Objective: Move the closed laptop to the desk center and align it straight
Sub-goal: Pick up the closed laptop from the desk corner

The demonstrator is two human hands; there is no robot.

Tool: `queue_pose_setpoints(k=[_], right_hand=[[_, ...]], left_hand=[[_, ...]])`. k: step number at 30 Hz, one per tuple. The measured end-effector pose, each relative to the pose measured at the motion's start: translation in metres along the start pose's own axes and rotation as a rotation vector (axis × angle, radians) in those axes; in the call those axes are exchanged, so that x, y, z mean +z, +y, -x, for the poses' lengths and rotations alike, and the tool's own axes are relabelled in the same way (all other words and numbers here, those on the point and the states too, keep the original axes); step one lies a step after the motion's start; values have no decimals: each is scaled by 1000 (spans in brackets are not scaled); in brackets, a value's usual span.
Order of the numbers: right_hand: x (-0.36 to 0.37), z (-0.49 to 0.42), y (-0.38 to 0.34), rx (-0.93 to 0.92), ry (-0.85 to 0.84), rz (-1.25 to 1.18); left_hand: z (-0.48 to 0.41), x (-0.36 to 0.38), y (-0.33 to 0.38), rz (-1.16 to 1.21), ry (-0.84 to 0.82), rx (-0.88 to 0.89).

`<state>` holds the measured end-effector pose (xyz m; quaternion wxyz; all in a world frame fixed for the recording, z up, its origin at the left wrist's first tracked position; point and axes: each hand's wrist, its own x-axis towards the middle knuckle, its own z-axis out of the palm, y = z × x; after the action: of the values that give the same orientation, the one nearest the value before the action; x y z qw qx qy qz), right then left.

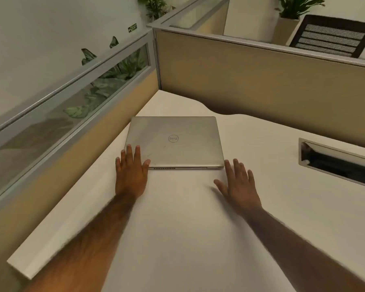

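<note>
One white bench [177, 218] filling most of the view, boxed in by two beige partitions — one along the left [72, 131], one across the back [261, 81]. One closed silver laptop [175, 140], lid up, lying flat on the bench toward the far left corner, near the left partition; logo reading upside down, vented hinge edge facing the person. One steel cable slot [337, 163] sunk into the bench at far right, well apart from the laptop. One dark chair back [331, 36] visible beyond the back partition.

Two bare hands, both spread flat with palms down. Left hand [131, 173] at the laptop's near left corner — fingertips [128, 148] overlapping the lid, thumb against the near edge; grip released, fingers not curled around anything. Right hand [238, 186] just beside the near right corner, fingers splayed, grip released; cannot tell whether the fingertips touch the laptop's edge.
</note>
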<state>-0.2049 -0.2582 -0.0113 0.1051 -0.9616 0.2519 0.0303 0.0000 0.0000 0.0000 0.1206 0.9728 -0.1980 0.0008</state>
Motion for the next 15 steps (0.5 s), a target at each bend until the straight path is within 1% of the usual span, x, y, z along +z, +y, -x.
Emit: queue_pose_setpoints(k=[3,7,10,13,15], right_hand=[[-7,-27,-8,23,42,-54],[-8,-60,-14,46,27,-93],[-12,-78,-17,77,-5,-98],[-16,-91,-20,115,4,-72],[-22,-102,-23,187,12,-149]], left_hand=[[-18,2,-9,10,10,-58],[-34,10,-14,98,-38,-172],[-47,9,-15,104,-27,-198],[-63,5,-11,85,5,-207],[-75,4,-8,96,7,-239]])
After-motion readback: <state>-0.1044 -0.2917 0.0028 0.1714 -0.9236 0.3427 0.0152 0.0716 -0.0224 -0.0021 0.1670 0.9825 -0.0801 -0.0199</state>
